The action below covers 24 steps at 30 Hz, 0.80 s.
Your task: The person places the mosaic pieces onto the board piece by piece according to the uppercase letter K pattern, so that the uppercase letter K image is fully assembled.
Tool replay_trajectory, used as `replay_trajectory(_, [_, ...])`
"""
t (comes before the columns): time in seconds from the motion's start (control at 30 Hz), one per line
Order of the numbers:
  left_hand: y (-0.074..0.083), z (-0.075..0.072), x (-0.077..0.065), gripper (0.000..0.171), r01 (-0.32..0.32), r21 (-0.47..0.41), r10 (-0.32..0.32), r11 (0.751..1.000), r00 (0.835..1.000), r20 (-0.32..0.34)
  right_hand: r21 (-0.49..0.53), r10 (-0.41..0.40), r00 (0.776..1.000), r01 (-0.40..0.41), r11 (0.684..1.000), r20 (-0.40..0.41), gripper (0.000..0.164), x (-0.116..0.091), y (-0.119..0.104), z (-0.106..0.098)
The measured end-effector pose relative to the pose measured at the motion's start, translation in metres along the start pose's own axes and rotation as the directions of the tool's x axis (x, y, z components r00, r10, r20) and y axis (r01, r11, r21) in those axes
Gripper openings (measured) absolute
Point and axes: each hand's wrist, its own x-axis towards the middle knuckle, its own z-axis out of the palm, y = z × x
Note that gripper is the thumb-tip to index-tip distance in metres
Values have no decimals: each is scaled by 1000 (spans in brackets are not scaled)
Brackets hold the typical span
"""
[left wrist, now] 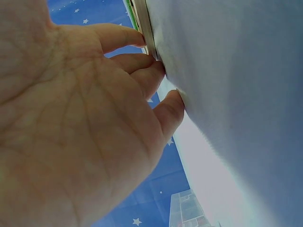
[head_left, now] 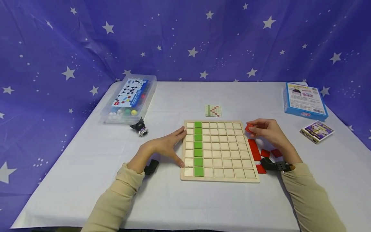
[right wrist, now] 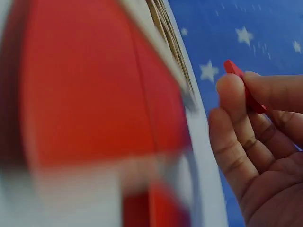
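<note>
A wooden grid board (head_left: 220, 151) lies flat before me, its second column from the left filled with green tiles (head_left: 198, 145). My left hand (head_left: 165, 145) rests at the board's left edge with thumb and fingers spread and fairly straight, the fingertips right at the rim. Between thumb and fingertips my right hand (head_left: 265, 129) pinches a small red tile (right wrist: 246, 87), held up just off the board's upper right corner. Below that hand, a row of red tiles (head_left: 254, 150) lines the board's right side, with more loose red tiles (head_left: 265, 153) near the wrist.
Behind the board lies a small pattern card (head_left: 213, 111) printed with green and red squares. To the left are a clear plastic case (head_left: 130, 100) and a black figurine (head_left: 140, 126). A blue box (head_left: 305, 100) and a small card box (head_left: 317, 131) sit at the right.
</note>
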Motion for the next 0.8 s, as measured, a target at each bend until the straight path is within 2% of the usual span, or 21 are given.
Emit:
replay_trajectory(0.13, [0,0,-1,125,6,4,-6,1000,1000,-2,2,10,994,-10,1000,106,39,3,-18,21])
replay_trajectory(0.2, [0,1,0,125,5,4,-5,1000,1000,-4,-43,15,987,-8,999,163,36,6,-27,34])
replay_trajectory(0.3, [0,1,0,125,5,3,-5,1000,1000,-4,-110,17,968,11,994,252,31,10,-40,55])
replay_trajectory(0.43, [-1,2,1,125,13,-4,-13,1000,1000,-6,-114,4,936,38,993,352,28,20,-48,84])
replay_trajectory(0.57, [-2,3,2,126,18,-10,-18,1000,1000,-4,-151,-21,924,85,985,381,25,27,-51,104])
replay_trajectory(0.8, [-1,2,2,126,20,3,-20,1000,1000,-8,-249,-15,938,107,963,347,6,28,-55,115])
